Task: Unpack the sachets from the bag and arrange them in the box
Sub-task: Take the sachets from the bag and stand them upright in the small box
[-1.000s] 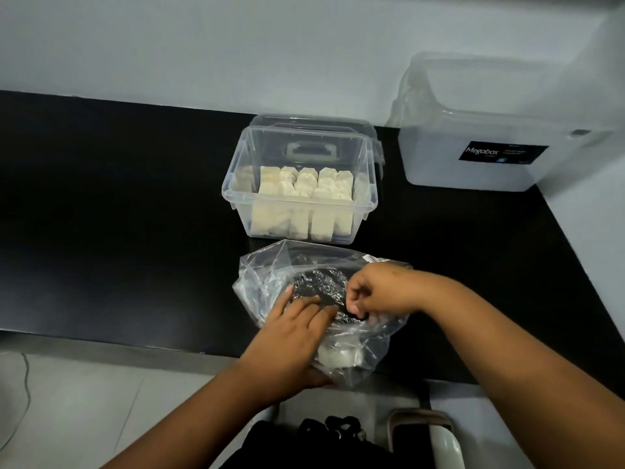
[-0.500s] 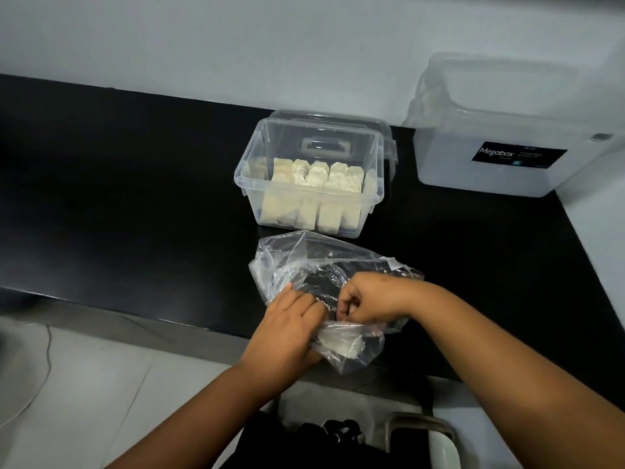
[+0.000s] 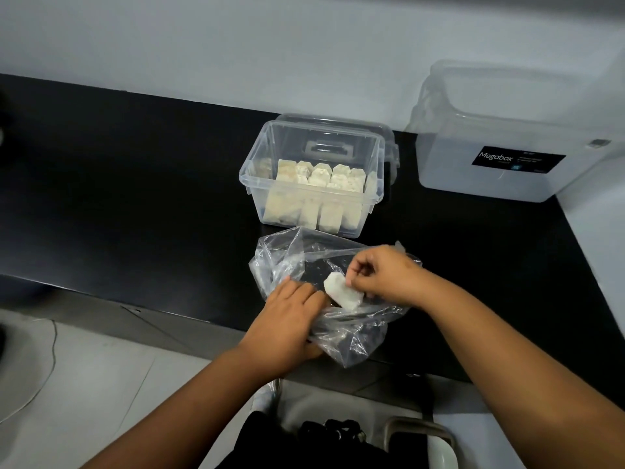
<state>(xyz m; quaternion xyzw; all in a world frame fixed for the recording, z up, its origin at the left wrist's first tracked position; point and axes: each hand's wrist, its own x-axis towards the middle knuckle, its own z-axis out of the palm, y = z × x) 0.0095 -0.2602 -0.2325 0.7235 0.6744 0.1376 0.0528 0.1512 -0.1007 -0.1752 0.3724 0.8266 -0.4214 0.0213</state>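
A: One sachet [image 3: 343,294] is coming out of the bag [image 3: 291,262]; I'm pinching its near edge with my right hand [image 3: 382,275], fingers curled on it, at the bag mouth.

B: Left hand [image 3: 287,319]?

A: I'm pressing it flat on the bag's lower edge, fingers straight, gripping nothing.

B: Risks?

A: Thin pinch, so I'm judging the sachet could be slipping back in or snagging the film and dragging the bag along if my left lifts.

B: Containers?

A: Clear box [image 3: 375,198] just behind the bag is holding upright rows of cream sachets, lid standing behind it. Bag's remaining contents I'm not making out. Big Megabox tub [image 3: 507,130] is sitting far right, looking empty.
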